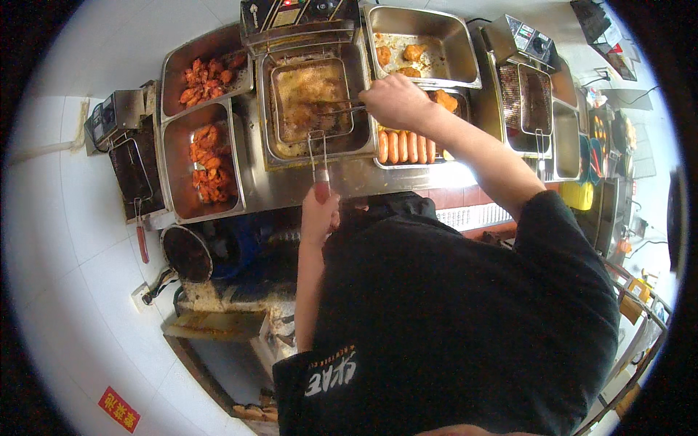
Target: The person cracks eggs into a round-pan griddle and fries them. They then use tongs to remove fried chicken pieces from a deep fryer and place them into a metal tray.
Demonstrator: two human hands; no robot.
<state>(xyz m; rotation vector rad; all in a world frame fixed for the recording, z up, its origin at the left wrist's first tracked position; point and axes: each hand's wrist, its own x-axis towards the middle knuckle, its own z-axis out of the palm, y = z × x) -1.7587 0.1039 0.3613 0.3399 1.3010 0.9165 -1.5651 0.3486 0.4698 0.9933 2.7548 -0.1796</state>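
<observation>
My left hand (pixel 320 216) is closed around the handle (pixel 322 186) of a wire fryer basket (pixel 314 138). The basket sits in the deep fryer (pixel 270 142), in bubbling golden oil (pixel 309 76). My right hand (pixel 396 104), reaching in from the right, grips dark metal tongs (pixel 342 109). Their tips are over or in the foamy oil near the basket's middle. Any food under the foam is hard to make out. A row of sausages (pixel 406 147) lies in a tray below my right wrist, and fried pieces (pixel 442 100) show just behind that forearm.
Two steel pans (pixel 234 156) of reddish chicken pieces stand left of the fryer. A steel pan (pixel 454 62) with a few fried pieces is at the back right. Other fryers stand at the left (pixel 131 163) and right (pixel 525 109). A round pot (pixel 187 253) sits below the counter.
</observation>
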